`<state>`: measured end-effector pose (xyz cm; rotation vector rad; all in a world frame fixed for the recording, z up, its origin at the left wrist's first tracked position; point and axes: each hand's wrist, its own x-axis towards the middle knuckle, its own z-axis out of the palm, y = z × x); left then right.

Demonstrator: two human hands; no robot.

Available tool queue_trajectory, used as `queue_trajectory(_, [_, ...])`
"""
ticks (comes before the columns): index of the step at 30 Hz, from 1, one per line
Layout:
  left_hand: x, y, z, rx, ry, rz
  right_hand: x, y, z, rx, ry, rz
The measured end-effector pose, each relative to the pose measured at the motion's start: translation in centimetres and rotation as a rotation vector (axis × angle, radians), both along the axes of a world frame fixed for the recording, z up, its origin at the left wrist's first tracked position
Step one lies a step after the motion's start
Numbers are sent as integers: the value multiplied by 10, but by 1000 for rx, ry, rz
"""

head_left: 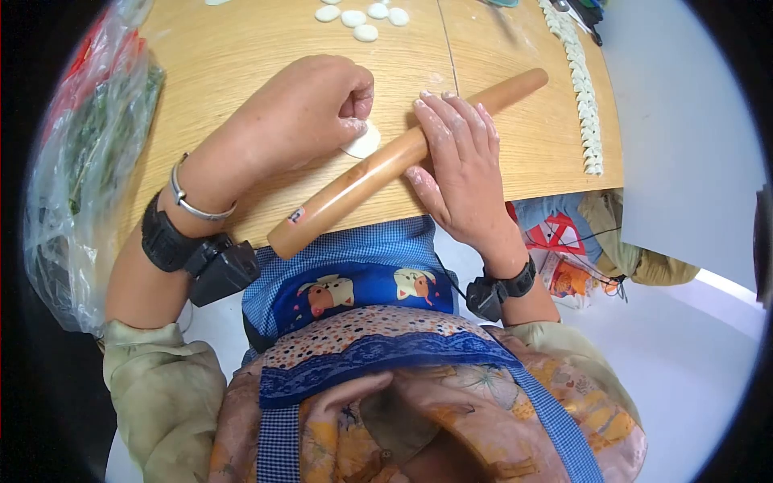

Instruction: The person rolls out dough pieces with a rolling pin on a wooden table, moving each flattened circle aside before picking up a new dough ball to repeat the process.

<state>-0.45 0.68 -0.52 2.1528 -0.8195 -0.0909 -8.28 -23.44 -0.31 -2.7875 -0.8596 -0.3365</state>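
Observation:
A round, flat dough wrapper (pixel 365 145) lies on the wooden table. My left hand (pixel 322 101) is closed, with thumb and curled fingers pinching the wrapper's left edge. Just to the right, a long wooden rolling pin (pixel 346 191) runs diagonally, its lower end sticking out past the table's front edge. My right hand (pixel 463 165) rests over the pin, the floury fingers across its top and the thumb on the near side. The pin passes close beside the wrapper; whether they touch is hard to tell.
Several small dough discs (pixel 353 18) lie at the far side. A long row of shaped dough pieces (pixel 584 97) lines the table's right edge. On the left is a clear plastic bag of greens (pixel 101 153). A seam (pixel 448 48) crosses the wooden table (pixel 217 56).

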Motion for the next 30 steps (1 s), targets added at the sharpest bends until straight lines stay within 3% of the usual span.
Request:
queue_trajectory(4, [1, -1, 6, 28, 94, -27, -3, -1, -2, 14, 1, -15])
queue_trajectory(7, [-3, -2, 7, -114, 229, 23, -2, -2, -4, 9, -6, -20])
queue_trajectory(13, [0, 0, 6, 75, 219, -7, -2, -1, -4, 17, -8, -15])
queue_trajectory(18, [0, 0, 12, -65, 443, 109, 6, 4, 0, 11, -3, 11])
queue_trajectory(21, [4, 2, 5, -39, 308, 84, 19, 10, 3, 4, 1, 41])
queue_trajectory(28, [9, 10, 1, -65, 351, 97, 65, 35, 2, 86, -67, 127])
queue_trajectory(30, [12, 11, 0, -17, 250, 90, 72, 41, 0, 70, -57, 117])
